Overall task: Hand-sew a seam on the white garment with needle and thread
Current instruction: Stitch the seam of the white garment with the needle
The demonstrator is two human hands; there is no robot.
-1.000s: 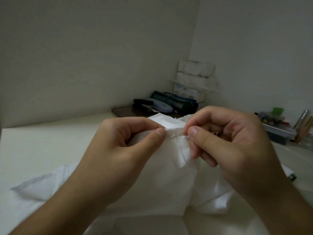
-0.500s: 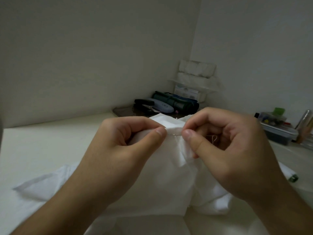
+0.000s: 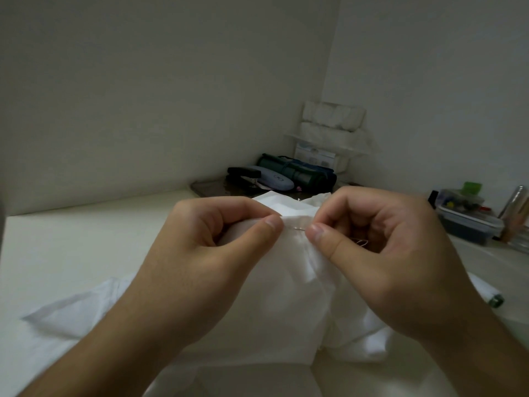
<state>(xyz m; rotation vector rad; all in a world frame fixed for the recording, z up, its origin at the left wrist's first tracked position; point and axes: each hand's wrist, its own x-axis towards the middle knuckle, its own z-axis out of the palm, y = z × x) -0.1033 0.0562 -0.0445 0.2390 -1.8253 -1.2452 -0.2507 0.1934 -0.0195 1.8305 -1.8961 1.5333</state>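
The white garment (image 3: 286,296) lies bunched on the pale table, its folded edge lifted between my hands. My left hand (image 3: 206,253) pinches that edge between thumb and curled fingers. My right hand (image 3: 380,253) pinches the thin metal needle (image 3: 299,228), which lies level along the seam between my two thumbs. A loop of pale thread (image 3: 361,242) shows in the hollow of my right palm. The needle's rear end is hidden under my right thumb.
A dark tray (image 3: 206,189) at the back holds a stapler, a grey case and a green rolled pouch (image 3: 297,174). White boxes (image 3: 333,130) stack in the corner. A lidded container (image 3: 469,224) of small items stands far right. A small green-capped object (image 3: 496,301) lies right.
My right hand has shifted left and turned, so its thumb now sits closer to my left thumb and less of the needle shows. The left hand keeps its pinch on the edge.
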